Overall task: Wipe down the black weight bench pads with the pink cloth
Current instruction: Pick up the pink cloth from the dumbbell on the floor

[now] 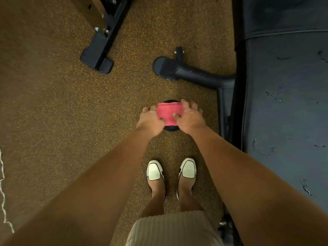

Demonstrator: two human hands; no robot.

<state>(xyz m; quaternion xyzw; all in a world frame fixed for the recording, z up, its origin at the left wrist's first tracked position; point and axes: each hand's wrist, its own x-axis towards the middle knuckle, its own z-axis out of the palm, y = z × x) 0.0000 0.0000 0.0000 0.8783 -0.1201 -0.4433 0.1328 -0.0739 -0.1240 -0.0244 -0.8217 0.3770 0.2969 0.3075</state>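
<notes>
The pink cloth (169,113) is folded into a small rectangle and lies on a round black object (170,128) on the floor ahead of my feet. My left hand (151,119) grips its left edge and my right hand (189,117) grips its right edge, with fingers curled over the cloth. The black weight bench pad (287,103) runs along the right side of the view, its surface worn and cracked in spots. A second pad section (284,13) sits beyond a seam at the top right.
The bench's black tubular foot (186,71) sticks out to the left just beyond my hands. Another machine's black steel base (101,48) lies at the upper left. Speckled brown rubber floor (62,112) spreads around. My white shoes (154,170) stand below the cloth.
</notes>
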